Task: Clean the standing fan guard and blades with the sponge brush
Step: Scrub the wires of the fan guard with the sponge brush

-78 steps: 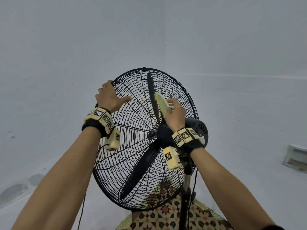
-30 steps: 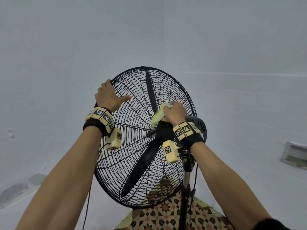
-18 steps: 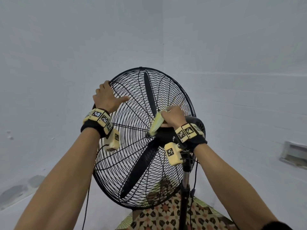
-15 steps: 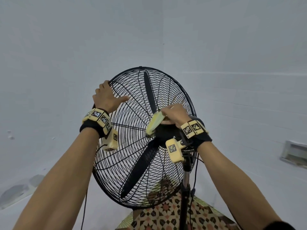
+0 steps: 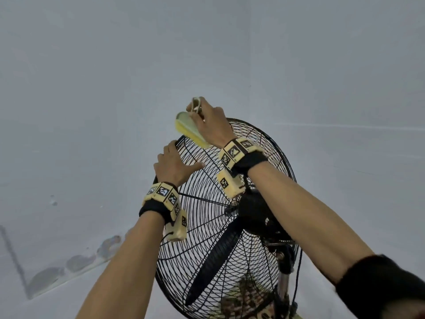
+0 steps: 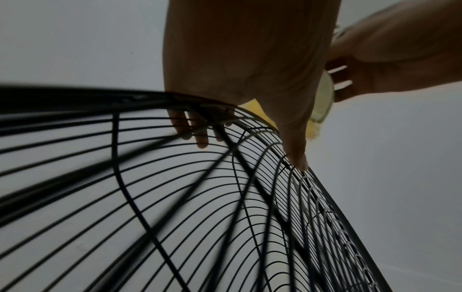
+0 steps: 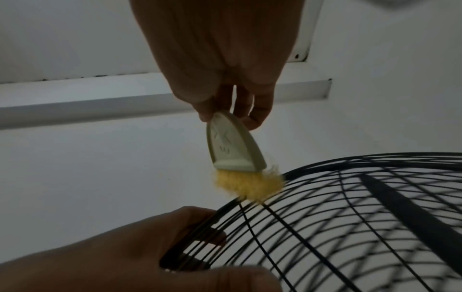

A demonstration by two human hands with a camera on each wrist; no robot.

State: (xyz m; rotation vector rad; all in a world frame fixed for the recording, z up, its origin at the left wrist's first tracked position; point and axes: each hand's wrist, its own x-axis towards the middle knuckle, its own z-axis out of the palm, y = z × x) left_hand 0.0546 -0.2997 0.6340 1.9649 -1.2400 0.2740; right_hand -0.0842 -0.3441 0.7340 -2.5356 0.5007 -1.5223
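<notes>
From the head cam, your right hand [image 5: 210, 122] is up at the top of the fan guard [image 5: 200, 215], fingers pinched on the sponge brush [image 5: 189, 130], which sits tilted right on the top rim. Your left hand [image 5: 174, 164] grips the rim just beside it, fingers hooked over the edge and thumb laid along the wires. A dark blade [image 5: 213, 261] hangs low behind the mesh, next to the motor housing [image 5: 255, 212]. Left wrist cam: your fingers [image 6: 200, 136] are curled over the rim and poking through the guard, thumb flat on the wires, with the brush peeking out behind the hand. Right wrist cam: your fingertips [image 7: 257, 110] pinch the pale handle, and the yellow bristles [image 7: 247, 183] touch the rim just above your left hand.
</notes>
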